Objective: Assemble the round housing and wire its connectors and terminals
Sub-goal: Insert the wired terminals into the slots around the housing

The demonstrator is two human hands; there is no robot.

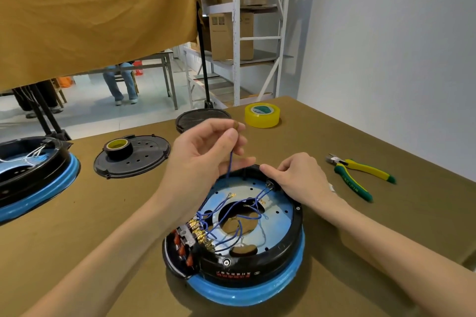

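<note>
Both our hands work at the far rim of the round housing [257,247]: our left hand [203,154] pinches the upper end of a blue wire [230,163] and holds it raised above the housing, while our right hand [296,179] rests on the black rim with fingers curled over the edge. We see an olive-brown tabletop [360,226] beside a white wall, an ochre cloth hanging ahead and metal shelving with cardboard boxes behind. Blue wires and brass terminals lie inside the housing, which sits near the tabletop's near edge. Green-and-yellow pliers [360,175] lie toward the right edge, a yellow tape roll [262,115] near the far edge, and a black cover plate [132,157] carrying a black tape roll [118,148] to the left.
</note>
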